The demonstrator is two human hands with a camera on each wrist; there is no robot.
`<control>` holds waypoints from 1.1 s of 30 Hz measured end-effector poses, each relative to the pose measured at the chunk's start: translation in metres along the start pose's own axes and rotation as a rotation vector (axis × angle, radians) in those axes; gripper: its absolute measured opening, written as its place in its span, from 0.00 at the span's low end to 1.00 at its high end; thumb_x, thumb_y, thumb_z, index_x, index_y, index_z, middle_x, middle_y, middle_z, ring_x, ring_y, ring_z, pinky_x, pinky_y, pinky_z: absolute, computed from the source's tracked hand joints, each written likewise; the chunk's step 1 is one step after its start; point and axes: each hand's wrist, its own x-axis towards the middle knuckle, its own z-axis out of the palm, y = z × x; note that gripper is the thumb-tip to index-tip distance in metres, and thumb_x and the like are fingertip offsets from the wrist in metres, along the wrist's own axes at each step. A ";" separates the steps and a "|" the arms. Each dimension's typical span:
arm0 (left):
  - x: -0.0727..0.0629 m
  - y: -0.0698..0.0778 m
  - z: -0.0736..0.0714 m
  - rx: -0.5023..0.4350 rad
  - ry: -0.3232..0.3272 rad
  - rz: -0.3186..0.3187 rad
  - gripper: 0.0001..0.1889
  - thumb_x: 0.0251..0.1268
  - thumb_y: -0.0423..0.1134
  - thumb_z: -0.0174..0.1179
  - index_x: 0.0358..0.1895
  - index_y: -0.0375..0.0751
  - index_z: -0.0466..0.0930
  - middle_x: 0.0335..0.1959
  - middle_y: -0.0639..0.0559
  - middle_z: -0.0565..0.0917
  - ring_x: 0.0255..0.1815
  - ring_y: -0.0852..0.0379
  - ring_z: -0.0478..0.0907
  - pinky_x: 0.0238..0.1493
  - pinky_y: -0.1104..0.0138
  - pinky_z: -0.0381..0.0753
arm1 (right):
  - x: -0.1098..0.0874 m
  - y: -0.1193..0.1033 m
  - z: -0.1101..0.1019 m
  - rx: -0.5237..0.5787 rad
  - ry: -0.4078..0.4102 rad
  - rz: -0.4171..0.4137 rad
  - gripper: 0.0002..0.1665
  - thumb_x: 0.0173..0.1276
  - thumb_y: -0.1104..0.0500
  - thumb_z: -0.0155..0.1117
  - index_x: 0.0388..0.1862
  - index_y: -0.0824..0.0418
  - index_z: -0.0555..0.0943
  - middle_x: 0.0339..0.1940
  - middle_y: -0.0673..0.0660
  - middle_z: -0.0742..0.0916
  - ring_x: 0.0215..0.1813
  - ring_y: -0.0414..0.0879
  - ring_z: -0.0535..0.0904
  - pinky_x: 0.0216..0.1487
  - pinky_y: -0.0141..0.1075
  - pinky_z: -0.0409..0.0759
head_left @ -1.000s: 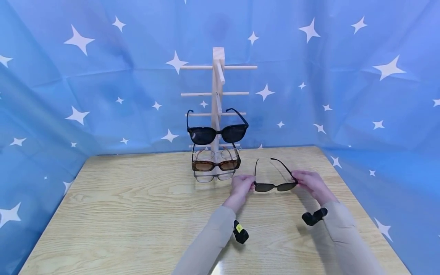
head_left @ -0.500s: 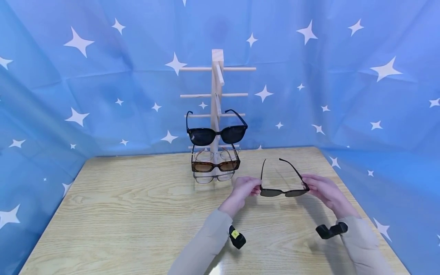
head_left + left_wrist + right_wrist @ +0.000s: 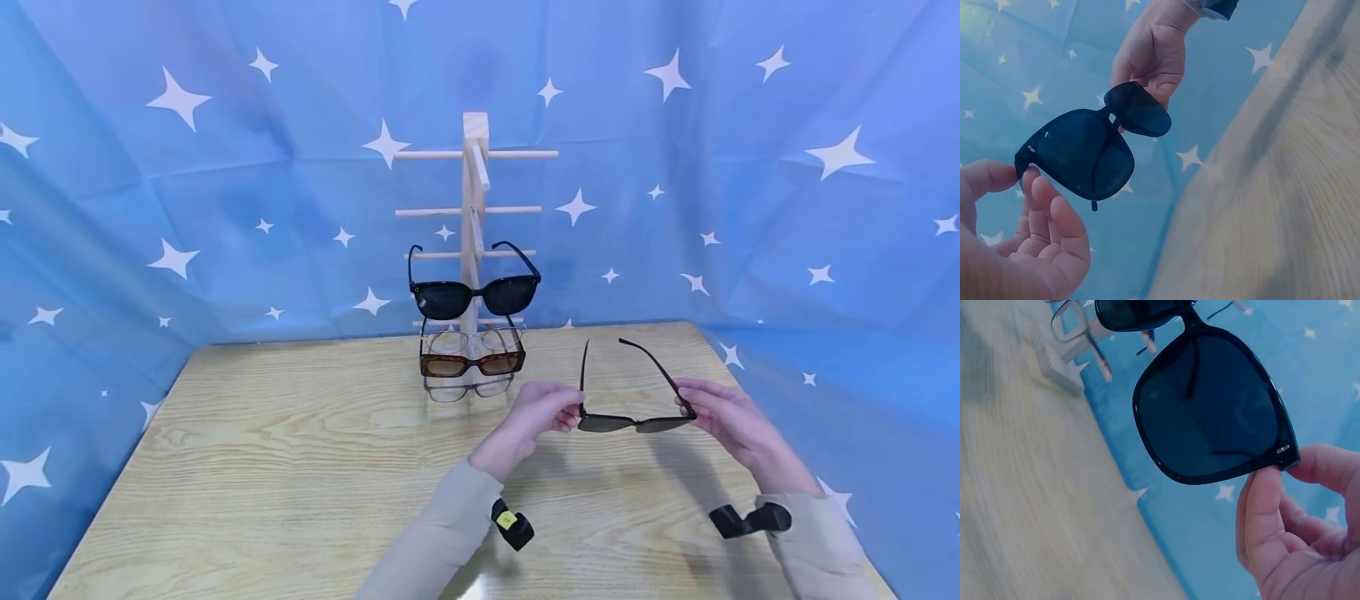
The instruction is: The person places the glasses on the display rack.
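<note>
A pair of black sunglasses (image 3: 606, 423) with dark lenses is held above the table, arms unfolded and pointing away from me. My left hand (image 3: 536, 417) pinches the left hinge corner between thumb and fingers. At the opposite corner my right hand (image 3: 731, 423) pinches the frame near its hinge. In the left wrist view both lenses of the sunglasses (image 3: 1085, 153) face the camera, the left hand (image 3: 1029, 237) holding the near corner. From the right wrist, one large lens of the sunglasses (image 3: 1207, 406) shows, with the right hand (image 3: 1304, 519) gripping its outer corner.
Left of my hands stands a wooden display rack (image 3: 476, 167) with bare upper pegs. On it hang black sunglasses (image 3: 510, 293), thin wire-framed glasses (image 3: 447, 341), tortoiseshell sunglasses (image 3: 472, 364) and clear-lens glasses (image 3: 447, 393). A blue star-patterned cloth (image 3: 285, 200) lines the wooden table's (image 3: 262, 467) back and sides.
Both hands have moved right and slightly toward me with the sunglasses, away from the rack. The sunglasses look larger and their lenses tilt more downward. The rack's glasses have stayed in place.
</note>
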 end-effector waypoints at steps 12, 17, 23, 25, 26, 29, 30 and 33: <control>-0.029 0.033 0.003 -0.008 -0.102 0.057 0.03 0.59 0.32 0.60 0.29 0.36 0.78 0.19 0.53 0.77 0.18 0.62 0.72 0.23 0.75 0.75 | -0.013 -0.027 0.013 0.071 -0.083 -0.086 0.20 0.71 0.73 0.45 0.44 0.58 0.84 0.35 0.52 0.86 0.36 0.39 0.83 0.39 0.28 0.82; -0.039 0.045 0.005 -0.004 -0.128 0.084 0.04 0.60 0.32 0.60 0.31 0.33 0.78 0.20 0.52 0.77 0.18 0.62 0.72 0.23 0.75 0.74 | -0.016 -0.038 0.016 0.102 -0.101 -0.106 0.21 0.71 0.74 0.43 0.45 0.61 0.84 0.36 0.54 0.86 0.36 0.41 0.83 0.39 0.28 0.82; -0.051 0.060 0.006 0.003 -0.165 0.113 0.06 0.60 0.32 0.60 0.35 0.30 0.79 0.20 0.52 0.78 0.19 0.63 0.72 0.24 0.75 0.75 | -0.020 -0.055 0.020 0.150 -0.152 -0.145 0.22 0.71 0.76 0.40 0.46 0.65 0.83 0.38 0.56 0.86 0.37 0.43 0.84 0.39 0.30 0.83; -0.055 0.066 0.006 0.005 -0.177 0.126 0.07 0.61 0.33 0.60 0.35 0.30 0.79 0.20 0.52 0.79 0.19 0.63 0.72 0.25 0.75 0.75 | -0.021 -0.061 0.023 0.161 -0.171 -0.153 0.22 0.71 0.76 0.39 0.46 0.66 0.82 0.38 0.57 0.86 0.38 0.44 0.84 0.40 0.30 0.83; -0.058 0.069 0.006 0.006 -0.183 0.134 0.07 0.61 0.33 0.60 0.35 0.29 0.79 0.20 0.52 0.79 0.19 0.63 0.72 0.25 0.75 0.75 | -0.021 -0.065 0.024 0.161 -0.177 -0.154 0.22 0.71 0.76 0.39 0.47 0.67 0.82 0.38 0.57 0.86 0.38 0.44 0.84 0.40 0.30 0.83; -0.064 0.077 0.006 0.006 -0.194 0.158 0.08 0.61 0.34 0.60 0.35 0.29 0.78 0.20 0.52 0.79 0.19 0.62 0.72 0.26 0.75 0.76 | -0.022 -0.074 0.028 0.161 -0.207 -0.166 0.23 0.71 0.77 0.38 0.48 0.67 0.81 0.38 0.58 0.86 0.38 0.44 0.84 0.40 0.30 0.83; -0.066 0.080 0.005 0.006 -0.195 0.165 0.08 0.61 0.34 0.60 0.35 0.29 0.78 0.20 0.52 0.79 0.19 0.62 0.72 0.26 0.74 0.76 | -0.022 -0.077 0.030 0.161 -0.216 -0.169 0.23 0.71 0.77 0.38 0.49 0.68 0.81 0.38 0.59 0.86 0.38 0.44 0.84 0.40 0.30 0.83; -0.071 0.086 0.004 0.004 -0.195 0.185 0.08 0.62 0.34 0.60 0.36 0.30 0.78 0.21 0.53 0.79 0.20 0.62 0.72 0.26 0.74 0.76 | -0.021 -0.085 0.034 0.161 -0.232 -0.171 0.23 0.72 0.77 0.37 0.50 0.68 0.80 0.38 0.59 0.86 0.38 0.45 0.84 0.39 0.29 0.83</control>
